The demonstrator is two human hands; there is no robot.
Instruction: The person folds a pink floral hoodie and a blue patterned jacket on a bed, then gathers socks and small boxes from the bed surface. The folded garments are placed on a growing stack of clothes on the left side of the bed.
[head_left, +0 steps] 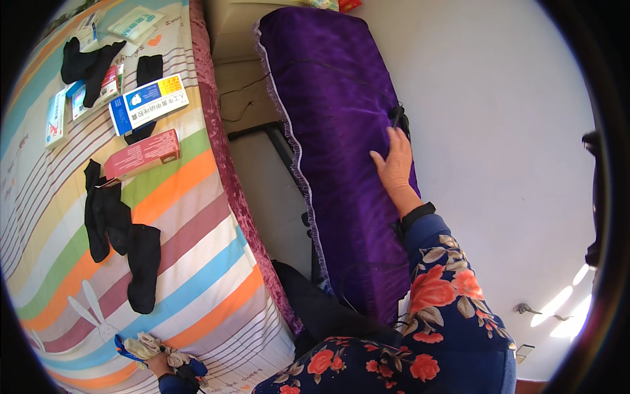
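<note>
At the lower left, my left hand is closed on a crumpled bunch of beige and blue cloth, just over the striped bedsheet. My right hand lies on the right side of a long purple satin cover, thumb apart and fingers stretched forward. Right beyond its fingertips is a small black object with a cable; its kind is unclear. Black socks lie on the bed, and more black socks rest among the boxes farther back.
A white, blue and yellow medicine box, a red box and several other packages stand or lie on the bed. Between bed and cover is a black metal frame with thin cables. A white wall rises at the right.
</note>
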